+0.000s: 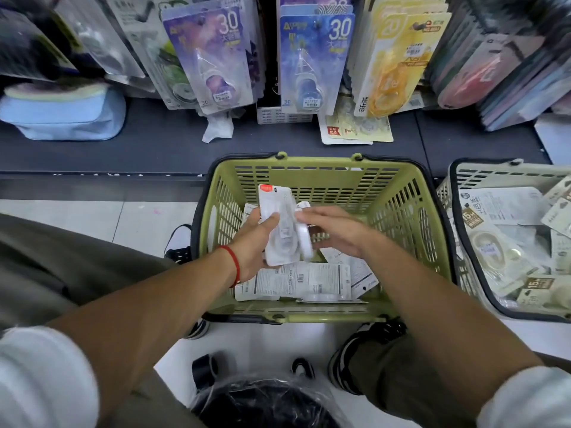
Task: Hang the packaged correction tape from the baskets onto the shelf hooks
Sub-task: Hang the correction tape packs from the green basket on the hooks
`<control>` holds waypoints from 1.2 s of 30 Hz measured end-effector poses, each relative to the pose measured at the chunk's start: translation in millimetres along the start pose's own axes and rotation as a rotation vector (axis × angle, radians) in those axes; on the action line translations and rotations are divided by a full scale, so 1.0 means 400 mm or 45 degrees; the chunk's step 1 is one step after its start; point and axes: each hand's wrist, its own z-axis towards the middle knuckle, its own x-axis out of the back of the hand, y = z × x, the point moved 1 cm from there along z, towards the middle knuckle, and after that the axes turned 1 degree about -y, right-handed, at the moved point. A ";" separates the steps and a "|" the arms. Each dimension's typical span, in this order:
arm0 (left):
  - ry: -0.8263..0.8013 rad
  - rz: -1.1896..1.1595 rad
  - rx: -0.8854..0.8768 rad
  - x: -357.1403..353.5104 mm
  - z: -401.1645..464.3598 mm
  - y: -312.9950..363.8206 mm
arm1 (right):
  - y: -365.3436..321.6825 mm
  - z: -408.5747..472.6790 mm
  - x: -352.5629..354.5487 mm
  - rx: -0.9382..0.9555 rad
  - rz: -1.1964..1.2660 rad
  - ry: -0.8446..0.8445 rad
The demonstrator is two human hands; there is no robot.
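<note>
Over the green basket (411,211), my left hand (251,245) grips a small stack of white correction tape packs (276,211), held upright with an orange label at the top. My right hand (335,231) reaches in from the right, its fingers fairly straight against the round blister side of the stack. More white packs (309,281) lie flat on the basket's bottom. On the shelf hooks above hang purple packs (213,57), blue packs (312,60) and yellow packs (398,57).
A cream basket (457,193) with several beige packs stands at the right. A blue pouch (65,112) and a loose pack (355,128) lie on the dark shelf base. My knees and shoes flank the green basket; a bagged black object (268,403) lies near my feet.
</note>
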 end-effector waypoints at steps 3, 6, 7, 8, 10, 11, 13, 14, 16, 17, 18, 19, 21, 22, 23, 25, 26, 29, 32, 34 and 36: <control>-0.124 0.100 0.007 0.016 -0.011 0.003 | -0.013 0.030 -0.078 -0.023 -0.011 0.116; -0.124 0.203 -0.016 0.040 -0.001 -0.010 | -0.002 0.027 -0.092 -0.071 0.048 -0.031; -0.088 0.193 -0.009 0.046 0.003 -0.011 | 0.010 0.023 -0.077 -0.085 0.151 -0.025; -0.043 0.175 -0.001 0.052 0.006 -0.012 | 0.027 0.018 -0.053 -0.110 0.233 0.006; 0.032 0.154 0.030 0.065 0.014 -0.012 | 0.075 0.010 0.002 -0.207 -0.014 0.061; 0.051 0.152 0.049 0.071 0.017 -0.013 | 0.106 0.004 0.025 -0.291 -0.385 0.015; 0.072 0.168 0.073 0.074 0.019 -0.016 | 0.178 -0.009 0.044 -0.485 -1.000 -0.192; 0.073 0.178 0.079 0.073 0.021 -0.017 | 0.211 -0.010 0.042 -0.553 -1.128 -0.274; 0.066 0.183 0.086 0.067 0.026 -0.020 | 0.247 -0.006 0.025 -0.586 -1.163 -0.317; 0.065 0.185 0.090 0.066 0.026 -0.020 | 0.250 -0.004 0.014 -0.567 -1.172 -0.341; 0.065 0.190 0.094 0.067 0.026 -0.019 | 0.246 0.000 0.009 -0.552 -1.192 -0.364; 0.064 0.195 0.097 0.069 0.025 -0.017 | 0.239 0.005 0.014 -0.543 -1.214 -0.381; 0.063 0.197 0.091 0.075 0.026 -0.010 | 0.212 0.007 0.039 -0.510 -1.245 -0.399; 0.067 0.191 0.086 0.080 0.028 -0.004 | 0.189 0.003 0.058 -0.479 -1.266 -0.396; 0.074 0.178 0.084 0.085 0.029 0.003 | 0.162 -0.002 0.082 -0.441 -1.281 -0.386; 0.082 0.149 0.097 0.091 0.027 0.020 | 0.082 -0.019 0.128 -0.355 -1.275 -0.361; 0.079 0.132 0.105 0.090 0.023 0.028 | 0.029 -0.033 0.147 -0.303 -1.272 -0.338; 0.010 0.089 0.115 0.078 0.009 0.050 | -0.151 -0.099 0.168 -0.118 -1.294 -0.222; -0.194 -0.012 0.137 0.057 -0.007 0.087 | -0.308 -0.191 0.133 0.229 -1.527 -0.127; -0.382 -0.098 0.164 0.041 -0.027 0.125 | -0.374 -0.251 0.088 0.448 -1.678 -0.085; -0.589 -0.163 0.157 0.025 -0.047 0.158 | -0.397 -0.296 0.047 0.644 -1.933 -0.056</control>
